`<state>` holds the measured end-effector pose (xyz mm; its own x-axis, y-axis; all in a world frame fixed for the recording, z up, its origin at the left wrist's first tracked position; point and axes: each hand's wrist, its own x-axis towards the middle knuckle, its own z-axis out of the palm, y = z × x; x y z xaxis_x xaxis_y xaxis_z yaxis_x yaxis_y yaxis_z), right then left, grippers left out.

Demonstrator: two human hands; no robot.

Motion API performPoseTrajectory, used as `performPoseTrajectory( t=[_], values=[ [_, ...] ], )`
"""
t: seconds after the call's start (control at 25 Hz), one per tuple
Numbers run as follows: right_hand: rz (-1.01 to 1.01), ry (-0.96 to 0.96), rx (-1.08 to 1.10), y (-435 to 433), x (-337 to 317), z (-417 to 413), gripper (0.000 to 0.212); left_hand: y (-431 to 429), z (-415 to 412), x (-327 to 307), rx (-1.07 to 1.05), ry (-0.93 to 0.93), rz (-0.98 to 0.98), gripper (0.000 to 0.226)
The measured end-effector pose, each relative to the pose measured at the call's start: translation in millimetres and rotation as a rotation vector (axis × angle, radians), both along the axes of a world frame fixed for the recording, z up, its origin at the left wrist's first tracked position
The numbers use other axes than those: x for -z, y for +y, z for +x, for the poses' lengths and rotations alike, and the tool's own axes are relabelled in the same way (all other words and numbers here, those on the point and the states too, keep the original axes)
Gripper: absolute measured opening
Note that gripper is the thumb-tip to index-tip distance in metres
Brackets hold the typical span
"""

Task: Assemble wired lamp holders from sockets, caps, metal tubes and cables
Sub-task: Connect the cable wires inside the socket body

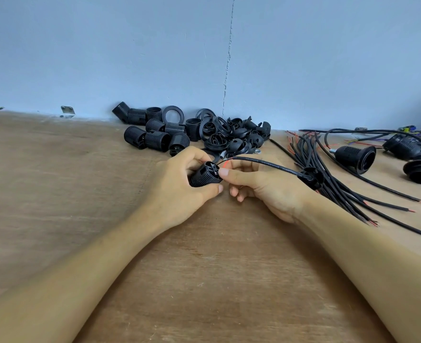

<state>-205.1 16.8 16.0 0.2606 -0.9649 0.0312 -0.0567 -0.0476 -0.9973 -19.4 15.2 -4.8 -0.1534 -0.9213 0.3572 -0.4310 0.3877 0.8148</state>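
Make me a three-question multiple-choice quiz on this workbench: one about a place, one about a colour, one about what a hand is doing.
1. Where is the pile of loose black plastic sockets and caps?
A. against the blue wall
B. inside a box
C. under the forearms

2. What colour is the thin wire end beside the black ribbed plastic socket?
A. green
B. red
C. white

3. What is the left hand doing?
A. lying flat
B. gripping the ribbed socket
C. holding a screwdriver

Answers: 1 A, the pile lies at the wall's foot; 2 B, a red strand shows in the right hand's pinch; 3 B, its fingers curl round the socket.
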Motion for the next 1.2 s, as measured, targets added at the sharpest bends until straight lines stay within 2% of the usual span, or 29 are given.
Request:
performPoseTrajectory(
  t=[0.32,0.92,1.2],
  values=[
    [0.018,-0.065,0.01,-2,0,1,0.01,0,1,-2,0.009,-0.023,0.009,0.044],
    [0.196,-0.04,0.014,-5,-10,4,0.016,-1,-1,1,-0.003,-0.028,-0.029,0.047],
    [0.112,-0.014,0.052,-4,-2,5,0.016,0,-2,1,-0.02,-0.033,-0.02,0.048]
  ],
)
